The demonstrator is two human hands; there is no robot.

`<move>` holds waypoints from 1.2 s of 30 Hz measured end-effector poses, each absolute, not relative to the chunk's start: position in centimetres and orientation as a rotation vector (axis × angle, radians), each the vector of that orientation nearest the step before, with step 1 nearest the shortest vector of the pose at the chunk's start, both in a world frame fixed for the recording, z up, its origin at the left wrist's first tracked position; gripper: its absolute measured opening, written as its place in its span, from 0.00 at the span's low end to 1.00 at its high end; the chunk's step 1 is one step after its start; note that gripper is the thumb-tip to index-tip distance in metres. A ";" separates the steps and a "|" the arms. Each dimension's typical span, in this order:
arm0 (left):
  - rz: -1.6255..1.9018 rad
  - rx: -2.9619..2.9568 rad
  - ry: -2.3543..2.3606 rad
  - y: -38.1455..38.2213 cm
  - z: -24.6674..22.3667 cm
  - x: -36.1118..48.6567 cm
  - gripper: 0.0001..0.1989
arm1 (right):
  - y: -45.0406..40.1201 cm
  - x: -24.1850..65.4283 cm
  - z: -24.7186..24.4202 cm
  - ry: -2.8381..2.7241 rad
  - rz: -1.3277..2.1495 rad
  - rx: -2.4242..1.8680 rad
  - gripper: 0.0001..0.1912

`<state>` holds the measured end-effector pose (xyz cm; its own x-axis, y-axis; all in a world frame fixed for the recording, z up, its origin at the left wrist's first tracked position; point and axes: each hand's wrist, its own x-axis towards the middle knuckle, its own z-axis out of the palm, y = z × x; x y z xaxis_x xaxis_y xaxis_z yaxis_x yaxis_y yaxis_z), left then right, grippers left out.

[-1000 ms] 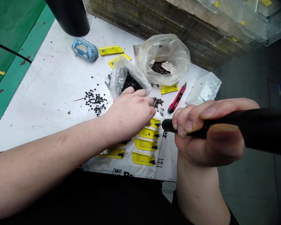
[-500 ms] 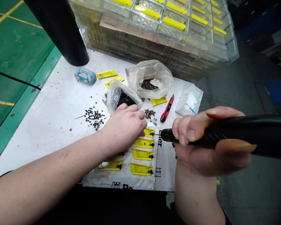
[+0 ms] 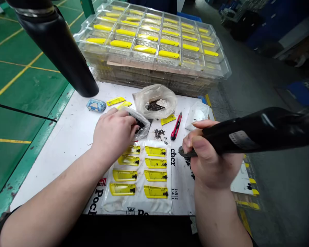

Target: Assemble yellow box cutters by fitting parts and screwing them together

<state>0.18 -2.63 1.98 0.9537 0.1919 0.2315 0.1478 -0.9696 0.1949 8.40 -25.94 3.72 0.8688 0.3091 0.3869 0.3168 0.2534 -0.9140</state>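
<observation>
My left hand (image 3: 114, 128) is over the near left side of a small plastic bag (image 3: 145, 127) of black parts, its fingers curled and their tips hidden. My right hand (image 3: 208, 157) is wrapped round a black power screwdriver (image 3: 249, 132), whose tip points left, beside the white padded sheet (image 3: 158, 207). On that sheet lie two columns of yellow pieces (image 3: 156, 176), each with a small black part at its right end. Small dark metal parts (image 3: 159, 133) lie loose above the sheet.
A larger bag (image 3: 167, 97) of dark parts, a red cutter (image 3: 176, 126), a blue case (image 3: 96, 105) and loose yellow pieces (image 3: 115, 101) lie farther back. A black bottle (image 3: 64, 51) stands left. Stacked clear trays (image 3: 154, 63) with yellow pieces are behind.
My left hand has moved from the top right yellow piece leftward to the small bag. My right hand has drawn the screwdriver away from the pieces and turned it. The view has shifted, showing more trays.
</observation>
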 end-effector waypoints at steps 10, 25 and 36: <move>0.455 2.975 0.202 -2.3 1.0 0.8 0.09 | -26.2 8.0 3.8 -0.556 0.079 -1.332 0.14; 0.240 2.520 -0.383 -7.2 1.8 -0.6 0.07 | -25.8 8.1 5.4 -0.732 0.190 -0.878 0.14; 0.148 2.429 -0.402 -7.6 1.2 -0.5 0.08 | -26.6 7.3 5.2 -0.768 0.061 -0.860 0.15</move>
